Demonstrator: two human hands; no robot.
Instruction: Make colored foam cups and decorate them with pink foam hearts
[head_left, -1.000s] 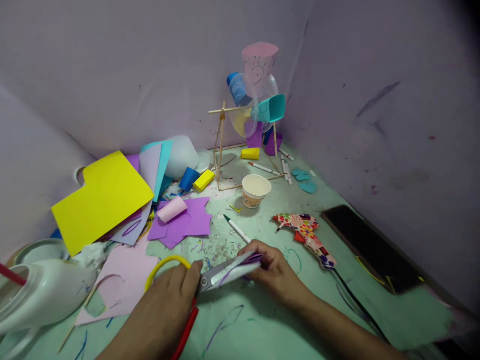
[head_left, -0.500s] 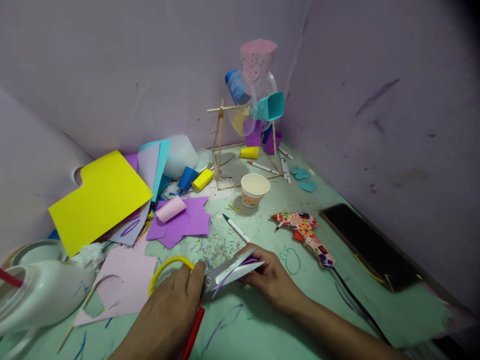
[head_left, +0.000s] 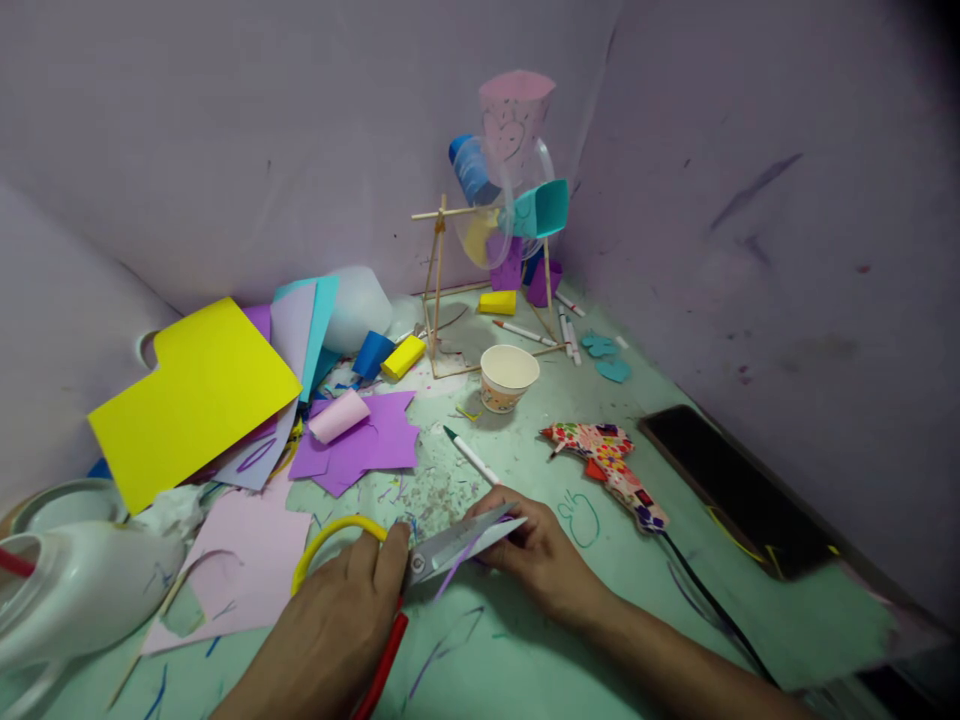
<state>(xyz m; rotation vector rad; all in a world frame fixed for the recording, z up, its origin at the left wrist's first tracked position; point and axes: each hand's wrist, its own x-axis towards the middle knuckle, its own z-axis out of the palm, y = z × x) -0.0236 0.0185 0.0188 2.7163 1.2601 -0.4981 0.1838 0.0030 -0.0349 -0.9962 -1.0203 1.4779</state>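
Observation:
My left hand [head_left: 341, 600] is closed around a pair of scissors [head_left: 442, 552] with one yellow and one red handle. The blades point right, towards my right hand [head_left: 536, 550], and lie close together. My right hand pinches a small purple piece of paper, mostly hidden behind the blades and my fingers. A thin purple strip [head_left: 454, 570] hangs down beside the blades. Just beyond my right hand lies a white marker with a green tip [head_left: 471, 455]. A glue gun with a flowered pattern [head_left: 609, 465] rests to the right.
A paper cup [head_left: 509, 378] stands before a stick frame [head_left: 439, 290] carrying a wheel with coloured paper cups. Coloured sheets, with a yellow sheet [head_left: 199, 400] on top, and a white pitcher-like vessel [head_left: 97, 590] are at left. A dark phone [head_left: 739, 490] lies at right.
The scissor blades have come closer together on the purple paper. The hanging purple strip has shifted slightly right. Both hands stay in nearly the same place.

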